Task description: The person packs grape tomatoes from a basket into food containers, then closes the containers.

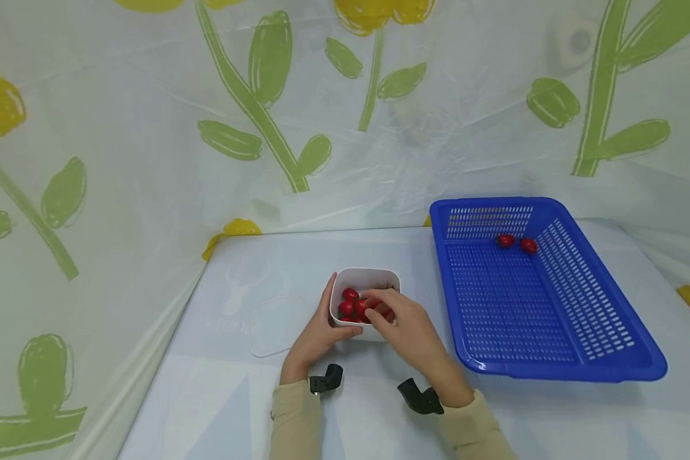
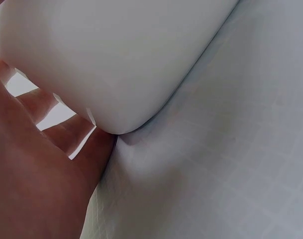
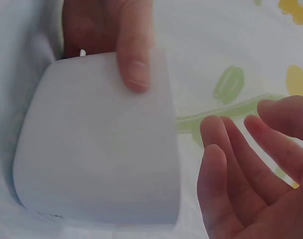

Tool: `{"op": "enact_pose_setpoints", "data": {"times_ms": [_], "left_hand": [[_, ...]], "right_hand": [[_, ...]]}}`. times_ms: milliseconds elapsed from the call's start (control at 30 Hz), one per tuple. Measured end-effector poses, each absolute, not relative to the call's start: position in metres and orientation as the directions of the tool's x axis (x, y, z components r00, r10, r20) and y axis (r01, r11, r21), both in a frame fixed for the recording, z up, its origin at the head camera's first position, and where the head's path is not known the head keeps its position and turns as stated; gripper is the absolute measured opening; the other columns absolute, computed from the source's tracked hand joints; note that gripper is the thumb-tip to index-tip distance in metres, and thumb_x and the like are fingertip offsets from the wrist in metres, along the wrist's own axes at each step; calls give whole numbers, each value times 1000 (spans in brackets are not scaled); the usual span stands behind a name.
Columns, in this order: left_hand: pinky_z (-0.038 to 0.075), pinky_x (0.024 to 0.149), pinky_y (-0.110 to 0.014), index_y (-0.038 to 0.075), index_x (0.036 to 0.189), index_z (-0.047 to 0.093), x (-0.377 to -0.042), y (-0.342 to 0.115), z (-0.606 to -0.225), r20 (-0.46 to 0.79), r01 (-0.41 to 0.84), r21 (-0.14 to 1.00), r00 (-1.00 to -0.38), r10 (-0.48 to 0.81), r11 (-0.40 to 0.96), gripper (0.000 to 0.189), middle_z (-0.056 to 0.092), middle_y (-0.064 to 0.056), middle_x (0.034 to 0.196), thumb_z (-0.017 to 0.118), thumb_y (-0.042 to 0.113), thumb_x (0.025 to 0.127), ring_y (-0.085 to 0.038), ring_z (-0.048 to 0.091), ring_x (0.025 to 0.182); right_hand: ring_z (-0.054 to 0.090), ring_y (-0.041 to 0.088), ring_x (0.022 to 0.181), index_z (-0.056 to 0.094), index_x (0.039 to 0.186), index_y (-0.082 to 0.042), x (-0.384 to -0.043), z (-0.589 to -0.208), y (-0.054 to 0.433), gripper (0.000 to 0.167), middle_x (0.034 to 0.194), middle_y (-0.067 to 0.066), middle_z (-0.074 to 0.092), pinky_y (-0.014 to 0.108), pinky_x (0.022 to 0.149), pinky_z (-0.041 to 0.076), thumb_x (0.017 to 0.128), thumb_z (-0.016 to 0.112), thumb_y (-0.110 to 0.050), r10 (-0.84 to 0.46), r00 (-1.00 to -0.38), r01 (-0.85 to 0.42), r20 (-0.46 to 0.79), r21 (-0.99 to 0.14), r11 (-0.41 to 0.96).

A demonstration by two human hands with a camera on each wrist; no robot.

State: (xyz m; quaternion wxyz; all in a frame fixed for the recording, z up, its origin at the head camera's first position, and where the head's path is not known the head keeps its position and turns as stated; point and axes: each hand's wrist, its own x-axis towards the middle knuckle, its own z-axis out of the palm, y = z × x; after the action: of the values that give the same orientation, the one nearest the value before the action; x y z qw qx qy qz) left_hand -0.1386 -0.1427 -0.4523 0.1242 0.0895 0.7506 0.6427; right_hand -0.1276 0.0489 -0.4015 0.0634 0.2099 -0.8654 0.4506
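A white square container (image 1: 374,333) stands on the table with several small red tomatoes (image 1: 347,308) inside. My left hand (image 1: 317,332) grips it at the left, thumb along the near wall and fingers on the left side. The left wrist view shows the fingers against the smooth white wall (image 2: 121,59). Over the container's opening, my right hand (image 1: 409,327) hovers with its fingertips just above the tomatoes and covers some of them. In the right wrist view its fingers (image 3: 241,174) are loosely bent and apart, with nothing between them.
Right of the container sits a large blue plastic basket (image 1: 450,300) with slotted walls. Two red tomatoes (image 1: 505,240) lie in its far right corner. A flower-printed white curtain (image 1: 149,128) hangs behind and left of the white table (image 1: 207,383).
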Motion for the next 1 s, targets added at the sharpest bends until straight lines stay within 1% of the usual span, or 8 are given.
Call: {"op": "enact_pose_setpoints", "data": {"times_ms": [133, 200, 333, 500, 600, 800, 867, 1000], "left_hand": [[39, 92, -37, 34, 142, 2, -139, -145, -451, -70, -24, 987, -954, 293, 159, 100, 20, -2, 144, 73, 19, 74, -22, 28, 125], [38, 92, -37, 34, 142, 1, -139, -145, -451, -72, -25, 987, -953, 294, 159, 100, 20, -2, 144, 73, 19, 74, -22, 27, 126], [35, 95, -40, 34, 143, 2, -139, -146, -451, -73, -29, 988, -954, 292, 151, 100, 19, -2, 144, 73, 19, 74, -23, 26, 127], [35, 95, -42, 33, 143, 2, -140, -148, -454, -77, -39, 990, -953, 292, 135, 101, 19, -3, 144, 74, 18, 73, -25, 23, 128], [34, 96, -41, 35, 143, 3, -140, -148, -456, -95, -57, 989, -953, 287, 137, 101, 20, -1, 143, 74, 19, 72, -24, 22, 128], [32, 97, -43, 34, 143, 4, -140, -148, -457, -86, -51, 991, -956, 282, 127, 102, 20, -1, 143, 75, 20, 71, -24, 20, 129], [32, 97, -44, 33, 143, 4, -140, -147, -456, -75, -41, 992, -955, 288, 122, 102, 20, -1, 143, 75, 19, 72, -25, 19, 129], [31, 97, -44, 32, 143, 3, -140, -145, -455, -63, -29, 993, -950, 305, 117, 101, 19, -1, 143, 74, 17, 72, -26, 19, 130]], "right_hand": [[52, 3, 74, 61, 110, -22, -127, -394, 52, 26, 88, -15, 57, 22, 64, 47, 84, 62, -16, -316, -905, -410, 284, -778, 476], [53, 4, 76, 61, 110, -22, -126, -391, 54, 25, 88, -14, 57, 23, 65, 47, 85, 62, -17, -321, -905, -405, 278, -795, 452], [54, 5, 81, 60, 110, -19, -126, -384, 60, 23, 92, -10, 59, 28, 68, 48, 87, 59, -22, -336, -900, -401, 277, -826, 396], [54, 4, 86, 60, 111, -22, -124, -377, 68, 25, 99, -11, 60, 28, 70, 48, 88, 56, -30, -339, -903, -386, 262, -841, 378], [55, 6, 87, 60, 111, -20, -122, -372, 73, 25, 100, -11, 60, 27, 70, 48, 88, 56, -28, -328, -911, -363, 249, -861, 356], [58, 18, 81, 58, 113, -11, -114, -345, 82, 24, 97, 4, 61, 27, 68, 50, 90, 54, -13, -279, -940, -271, 195, -925, 268], [58, 17, 80, 58, 113, -9, -113, -340, 86, 24, 97, 6, 61, 27, 67, 49, 90, 53, -12, -249, -950, -256, 190, -928, 269], [58, 12, 77, 58, 113, -13, -118, -347, 96, 24, 97, 3, 61, 26, 64, 49, 90, 53, -16, -214, -953, -272, 213, -912, 306]]}}
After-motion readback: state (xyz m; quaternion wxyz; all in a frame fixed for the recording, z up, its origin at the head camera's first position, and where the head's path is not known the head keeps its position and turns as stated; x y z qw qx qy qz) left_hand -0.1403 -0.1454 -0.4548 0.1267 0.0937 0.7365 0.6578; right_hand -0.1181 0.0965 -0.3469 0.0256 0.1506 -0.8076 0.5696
